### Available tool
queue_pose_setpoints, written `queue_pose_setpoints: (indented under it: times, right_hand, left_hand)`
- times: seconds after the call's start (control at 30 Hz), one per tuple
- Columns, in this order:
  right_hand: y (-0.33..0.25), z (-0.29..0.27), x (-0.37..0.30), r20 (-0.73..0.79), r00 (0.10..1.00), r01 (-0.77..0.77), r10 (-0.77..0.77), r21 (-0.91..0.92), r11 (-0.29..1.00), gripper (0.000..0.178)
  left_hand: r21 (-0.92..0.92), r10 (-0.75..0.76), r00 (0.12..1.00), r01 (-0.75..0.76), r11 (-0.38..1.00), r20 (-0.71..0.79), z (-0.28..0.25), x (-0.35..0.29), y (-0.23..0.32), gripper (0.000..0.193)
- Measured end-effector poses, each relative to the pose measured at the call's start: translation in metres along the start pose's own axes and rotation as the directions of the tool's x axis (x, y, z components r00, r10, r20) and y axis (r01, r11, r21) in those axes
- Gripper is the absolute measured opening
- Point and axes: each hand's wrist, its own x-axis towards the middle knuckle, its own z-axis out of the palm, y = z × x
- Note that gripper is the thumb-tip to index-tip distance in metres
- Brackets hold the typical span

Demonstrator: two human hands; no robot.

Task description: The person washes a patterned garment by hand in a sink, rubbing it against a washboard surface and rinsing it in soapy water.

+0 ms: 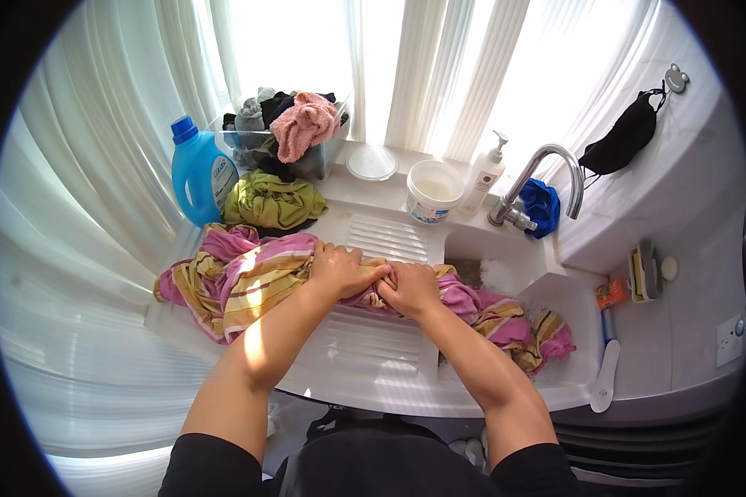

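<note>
A long bunched cloth with pink and yellow stripes (278, 269) stretches across the white sink's ribbed washboard (373, 340). Its left end is heaped on the counter, while the right end hangs over the basin (493, 244), where suds show. My left hand (338, 271) grips the cloth near its middle, fingers curled over the top. Close beside it, my right hand (412, 290) is also closed around the cloth, the two thumbs nearly touching. The underside of the cloth and the fingertips beneath are hidden.
Behind the cloth stand a blue detergent bottle (199, 176), green cloth (275, 201), a clear bin of laundry (307, 124), a lid (371, 163), a white tub (433, 190) and a pump bottle (482, 178). The faucet (543, 157) arches at the right; a brush (606, 377) lies on the right rim.
</note>
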Motion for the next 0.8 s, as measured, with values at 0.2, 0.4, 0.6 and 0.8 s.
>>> queue_pose_setpoints:
  times: [0.2,0.4,0.6,0.8]
  right_hand:
    - [-0.008,0.011,-0.153,-0.333,0.808,0.473,-0.487,-0.127,0.872,0.058]
    - [-0.006,0.014,0.006,-0.149,0.989,0.002,-0.011,-0.062,0.998,0.047]
    - [-0.006,-0.007,0.016,0.085,0.995,-0.049,0.048,-0.001,0.999,0.053]
    - [-0.015,0.011,-0.132,-0.306,0.819,0.457,-0.485,-0.165,0.874,0.052]
  left_hand:
    - [-0.167,0.461,0.737,-0.6,0.782,-0.494,0.008,-0.158,-0.017,0.061]
    - [-0.132,0.04,0.828,-0.137,0.982,-0.56,0.046,-0.009,-0.028,0.033]
    - [-0.323,0.157,0.963,-0.223,0.92,-0.22,0.025,0.003,-0.036,0.041]
    - [-0.226,0.37,0.737,-0.57,0.79,-0.565,0.01,-0.148,0.007,0.044]
